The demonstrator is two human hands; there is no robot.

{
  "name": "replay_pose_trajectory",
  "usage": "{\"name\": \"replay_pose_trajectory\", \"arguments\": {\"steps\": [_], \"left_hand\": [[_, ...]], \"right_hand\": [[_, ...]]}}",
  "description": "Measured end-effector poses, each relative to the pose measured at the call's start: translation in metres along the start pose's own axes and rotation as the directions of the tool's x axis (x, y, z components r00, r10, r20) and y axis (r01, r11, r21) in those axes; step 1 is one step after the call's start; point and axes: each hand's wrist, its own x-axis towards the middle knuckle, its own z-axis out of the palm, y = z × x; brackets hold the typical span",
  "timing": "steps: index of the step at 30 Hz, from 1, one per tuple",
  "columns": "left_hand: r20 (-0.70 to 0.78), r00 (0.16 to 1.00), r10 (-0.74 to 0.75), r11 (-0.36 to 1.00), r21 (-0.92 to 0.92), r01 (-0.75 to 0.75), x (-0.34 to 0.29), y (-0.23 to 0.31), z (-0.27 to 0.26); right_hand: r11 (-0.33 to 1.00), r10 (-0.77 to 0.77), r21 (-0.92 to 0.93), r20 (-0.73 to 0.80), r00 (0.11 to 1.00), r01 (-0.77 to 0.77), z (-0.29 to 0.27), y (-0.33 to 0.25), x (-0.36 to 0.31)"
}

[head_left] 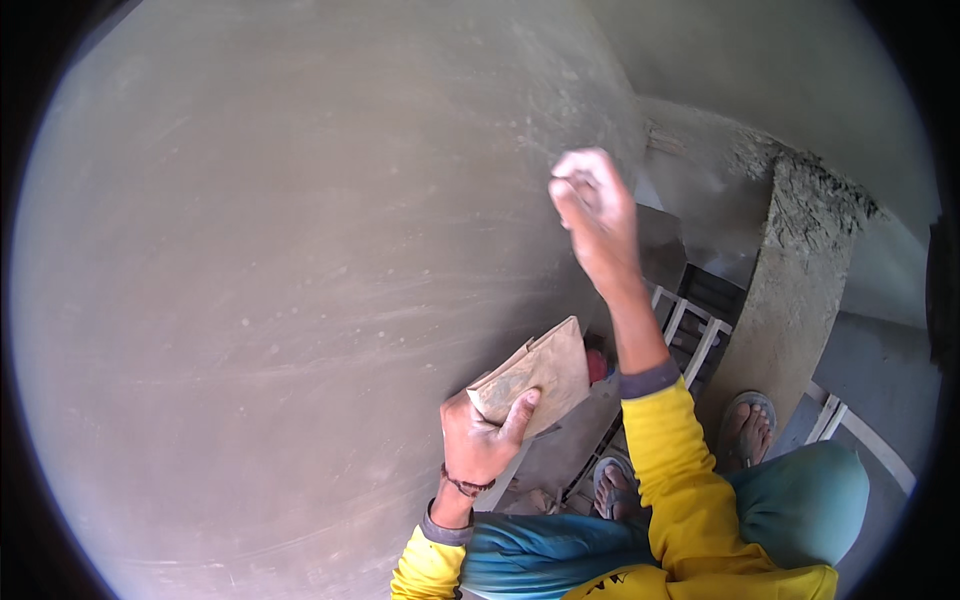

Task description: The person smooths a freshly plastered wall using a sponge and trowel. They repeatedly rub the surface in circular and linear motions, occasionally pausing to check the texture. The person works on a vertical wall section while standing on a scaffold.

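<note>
My left hand, low in the middle of the head view, is closed round a folded piece of brown paper, with the thumb flat on its face. The paper is layered and looks like a folded paper bag; its corner points up and right. Higher up and to the right, my right hand is raised in front of the grey plastered wall. Its fingers curl in toward the thumb, with whitish dust on them. Slight blur hides whether anything is between them, and contact with the wall cannot be made out.
A long plank, crusted with mortar at its far end, runs under my right foot. My left foot stands lower left of it. Pale slatted framework shows below, and a small red thing is behind the paper.
</note>
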Motion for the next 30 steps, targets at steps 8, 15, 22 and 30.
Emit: {"name": "replay_pose_trajectory", "arguments": {"steps": [8, 15, 22, 30], "left_hand": [[0.13, 0.987, -0.09, 0.939, -0.32, 0.128, 0.018, 0.006, 0.003], [0.078, 0.997, -0.014, 0.976, -0.216, 0.031, 0.023, 0.017, 0.013], [-0.347, 0.859, 0.377, 0.926, 0.163, -0.341, 0.013, 0.018, 0.005], [-0.395, 0.581, 0.712, 0.686, 0.21, -0.697, -0.028, 0.028, -0.027]], "right_hand": [[0.69, 0.535, 0.147, 0.556, 0.636, -0.708, -0.076, -0.014, -0.1], [0.513, 0.753, 0.044, 0.455, 0.475, -0.857, -0.074, -0.046, -0.104], [0.849, 0.527, -0.102, 0.077, 0.847, -0.519, -0.077, -0.104, -0.072], [0.7, -0.231, -0.635, 0.232, 0.945, 0.327, 0.059, -0.002, -0.089]]}}
